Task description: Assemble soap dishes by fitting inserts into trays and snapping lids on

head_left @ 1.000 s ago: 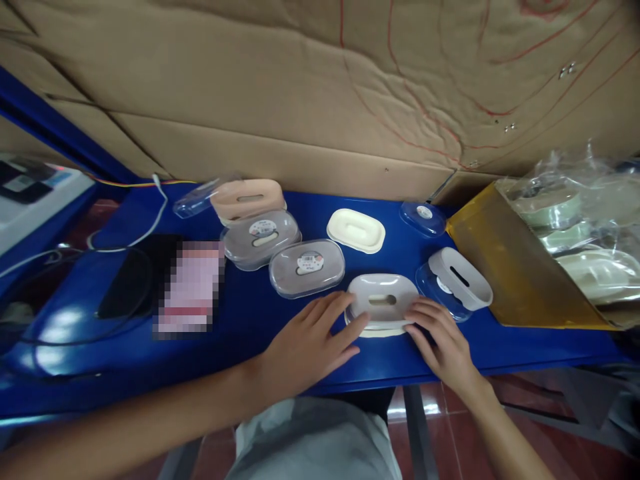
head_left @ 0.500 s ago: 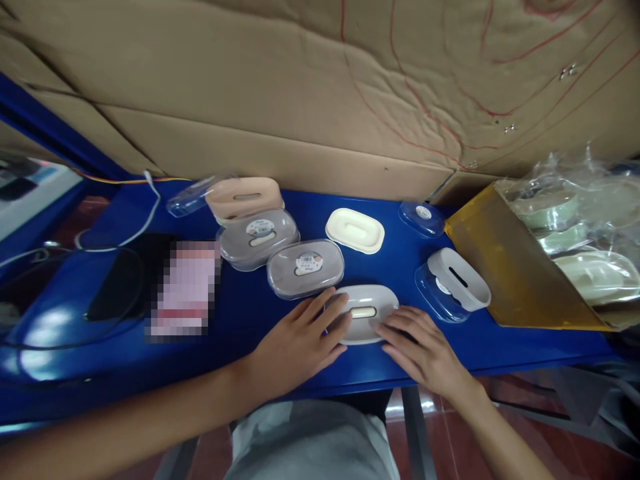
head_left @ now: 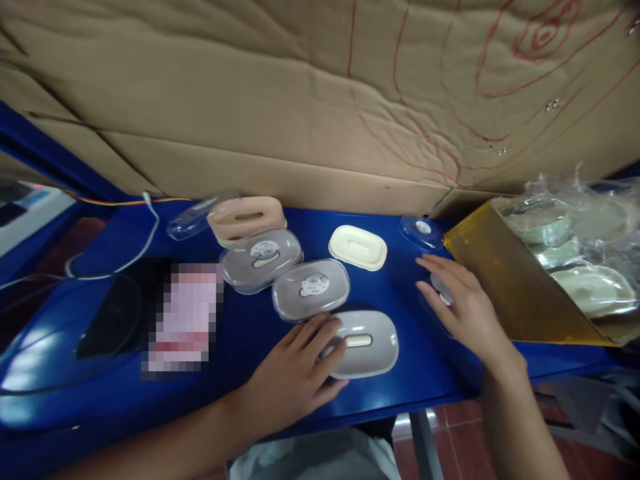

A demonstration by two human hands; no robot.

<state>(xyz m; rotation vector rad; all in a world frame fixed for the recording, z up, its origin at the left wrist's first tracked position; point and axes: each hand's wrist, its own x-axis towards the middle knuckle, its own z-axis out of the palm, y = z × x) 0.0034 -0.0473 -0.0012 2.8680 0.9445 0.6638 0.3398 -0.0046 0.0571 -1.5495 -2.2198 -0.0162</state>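
My left hand grips the left end of a grey oval soap dish, fingers over its rim and thumb along its near side. A cream bar shows in the slot at the dish's centre. My right hand is raised to the right, fingers and thumb apart, over a clear lid with a label. It largely hides that lid, and the slotted grey piece beside it is out of sight. Just behind the dish sits a lidded grey soap dish with a round label; another lidded grey dish lies farther left.
At the back are a peach slotted piece, a clear cover, a cream tray and a labelled clear lid. An open carton of bagged dishes stands right. Cables and a pixelated pink item lie left.
My right hand has let go of the grey dish's right end and moved right, over the clear lid and slotted grey piece. My left hand stays on the dish.
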